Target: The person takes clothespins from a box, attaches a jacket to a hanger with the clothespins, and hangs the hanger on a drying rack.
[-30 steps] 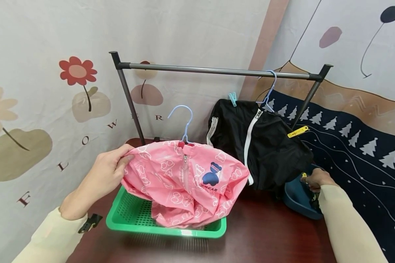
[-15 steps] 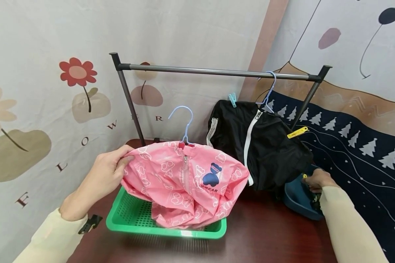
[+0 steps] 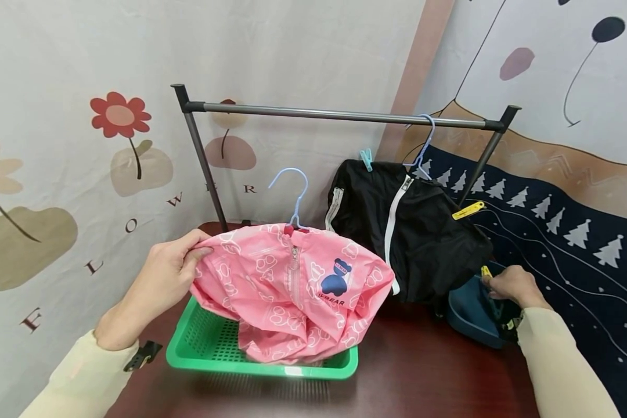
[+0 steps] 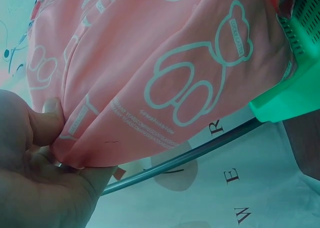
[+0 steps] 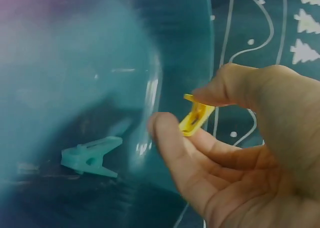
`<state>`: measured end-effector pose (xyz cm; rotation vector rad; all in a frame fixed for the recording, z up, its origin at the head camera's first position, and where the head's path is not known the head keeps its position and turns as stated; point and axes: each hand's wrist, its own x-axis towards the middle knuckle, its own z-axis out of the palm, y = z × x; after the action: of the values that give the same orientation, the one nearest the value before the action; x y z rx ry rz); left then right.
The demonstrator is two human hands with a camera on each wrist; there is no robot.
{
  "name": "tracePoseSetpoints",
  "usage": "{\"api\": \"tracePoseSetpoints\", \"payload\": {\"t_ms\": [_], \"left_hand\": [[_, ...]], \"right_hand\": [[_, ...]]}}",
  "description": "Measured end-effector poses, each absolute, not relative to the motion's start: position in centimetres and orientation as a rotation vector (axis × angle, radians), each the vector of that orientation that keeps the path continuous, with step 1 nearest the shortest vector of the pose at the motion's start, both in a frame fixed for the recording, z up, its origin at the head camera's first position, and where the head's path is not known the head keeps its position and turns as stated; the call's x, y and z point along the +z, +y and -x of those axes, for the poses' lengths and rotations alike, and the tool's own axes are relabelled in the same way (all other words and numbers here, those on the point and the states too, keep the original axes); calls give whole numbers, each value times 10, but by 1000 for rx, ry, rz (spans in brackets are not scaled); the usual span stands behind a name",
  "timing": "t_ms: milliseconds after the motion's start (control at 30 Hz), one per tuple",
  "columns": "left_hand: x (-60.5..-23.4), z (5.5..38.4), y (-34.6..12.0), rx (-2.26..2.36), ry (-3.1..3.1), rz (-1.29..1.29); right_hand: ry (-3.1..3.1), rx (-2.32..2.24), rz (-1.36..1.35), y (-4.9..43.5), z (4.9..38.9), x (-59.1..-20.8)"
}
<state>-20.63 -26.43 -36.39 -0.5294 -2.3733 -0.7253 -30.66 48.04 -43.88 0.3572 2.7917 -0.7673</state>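
My left hand (image 3: 169,267) pinches the shoulder of a pink hooded-print jacket (image 3: 271,273), thumb on top of the cloth as the left wrist view shows. The jacket is on a blue hanger (image 3: 299,197), its lower part drooping into a green basket (image 3: 261,369). At the right, my right hand (image 3: 517,285) is over a blue tray (image 3: 470,313). It holds a yellow clothespin (image 5: 196,117) between thumb and fingers. A teal clothespin (image 5: 91,157) lies in the tray below, in the right wrist view.
A metal rack (image 3: 313,113) stands behind. From its bar hangs a black jacket (image 3: 423,238) on a blue hanger (image 3: 426,145), with a light blue clothespin (image 3: 366,159) on one shoulder and a yellow clothespin (image 3: 468,210) on the other. The dark red table (image 3: 413,371) lies beneath.
My right hand has risen slightly from the tray and moved a little right, bringing the yellow clothespin into clearer sight. The left hand keeps its hold on the pink jacket.
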Motion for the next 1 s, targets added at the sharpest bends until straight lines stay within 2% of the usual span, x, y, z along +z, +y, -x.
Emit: {"api": "tracePoseSetpoints", "payload": {"t_ms": [200, 400, 533, 667, 833, 1000], "left_hand": [[-365, 206, -264, -747, -2383, 515], [-367, 207, -264, -757, -2365, 505], [-368, 208, -263, -753, -2344, 503], [-368, 208, -262, -741, -2318, 503], [-365, 210, -261, -735, -2259, 495], [-361, 212, -261, -725, -2192, 469]], "right_hand": [[3038, -884, -374, 474, 282, -437], [3335, -1010, -520, 451, 257, -432], [3407, -1270, -676, 433, 242, -421], [3497, -1591, -697, 413, 231, -406], [3629, -1987, -403, 387, 223, -385], [3649, -2241, 172, 359, 215, -367]]}}
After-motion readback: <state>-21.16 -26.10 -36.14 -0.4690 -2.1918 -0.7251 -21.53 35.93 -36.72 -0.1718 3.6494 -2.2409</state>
